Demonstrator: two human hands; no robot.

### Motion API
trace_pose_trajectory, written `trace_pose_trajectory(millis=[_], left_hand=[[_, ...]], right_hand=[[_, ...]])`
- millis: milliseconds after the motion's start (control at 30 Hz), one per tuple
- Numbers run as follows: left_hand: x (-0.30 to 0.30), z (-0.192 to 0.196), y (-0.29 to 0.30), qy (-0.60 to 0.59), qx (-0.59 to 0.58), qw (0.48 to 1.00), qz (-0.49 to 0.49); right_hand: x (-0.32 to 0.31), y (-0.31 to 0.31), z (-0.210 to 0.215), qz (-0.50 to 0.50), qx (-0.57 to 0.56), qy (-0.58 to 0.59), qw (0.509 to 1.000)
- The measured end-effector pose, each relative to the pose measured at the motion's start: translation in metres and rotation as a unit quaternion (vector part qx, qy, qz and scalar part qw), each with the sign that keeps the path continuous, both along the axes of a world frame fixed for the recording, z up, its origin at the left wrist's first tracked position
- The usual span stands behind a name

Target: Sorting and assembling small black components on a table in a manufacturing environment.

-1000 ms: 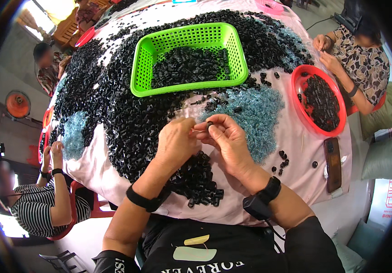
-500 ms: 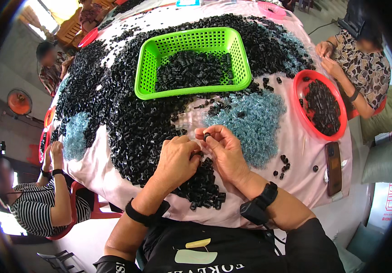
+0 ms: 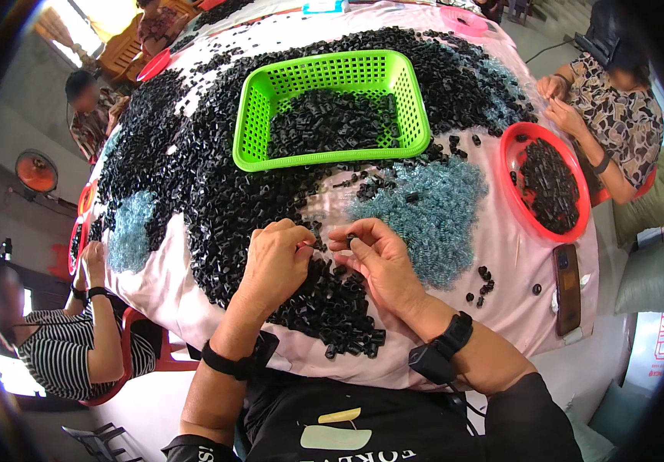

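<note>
My left hand (image 3: 274, 258) now sits farther from my right hand (image 3: 384, 260); can't tell if its grip has anything. Right grip's pinching a black piece (image 3: 350, 241) left of the blue pile (image 3: 441, 223), near side, so probably one-handed now.

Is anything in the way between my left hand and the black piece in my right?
Nothing visible blocks the gap: the black piece sits in your right hand, with your left hand just left of it, apart. Whether the left holds anything is unclear.
</note>
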State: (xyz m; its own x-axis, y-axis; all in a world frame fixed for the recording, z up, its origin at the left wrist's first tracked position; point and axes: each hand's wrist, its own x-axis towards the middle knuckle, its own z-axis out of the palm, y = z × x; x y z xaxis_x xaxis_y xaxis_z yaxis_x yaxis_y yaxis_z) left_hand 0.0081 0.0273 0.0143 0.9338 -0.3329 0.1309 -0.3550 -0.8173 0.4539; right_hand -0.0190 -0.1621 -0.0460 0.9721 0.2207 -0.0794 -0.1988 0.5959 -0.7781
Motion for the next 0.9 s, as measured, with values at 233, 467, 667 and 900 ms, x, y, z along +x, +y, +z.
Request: trace_pose_trajectory(millis=[233, 467, 667, 900], left_hand=[[0.007, -0.01, -0.008, -0.056, 0.059, 0.996, -0.038], [0.017, -0.013, -0.017, -0.036, 0.071, 0.996, -0.033], [0.019, -0.016, 0.006, -0.033, -0.001, 0.999, 0.014], [0.003, 0.0, 0.019, -0.014, 0.012, 1.0, 0.02]], right_hand=[[0.002, 0.002, -0.001, 0.034, 0.038, -0.006, 0.999], [0.009, 0.002, -0.011, 0.005, -0.012, -0.07, 0.997], [0.007, -0.003, -0.003, -0.025, -0.037, -0.086, 0.995], [0.009, -0.001, -0.012, 0.027, -0.011, -0.027, 0.999]])
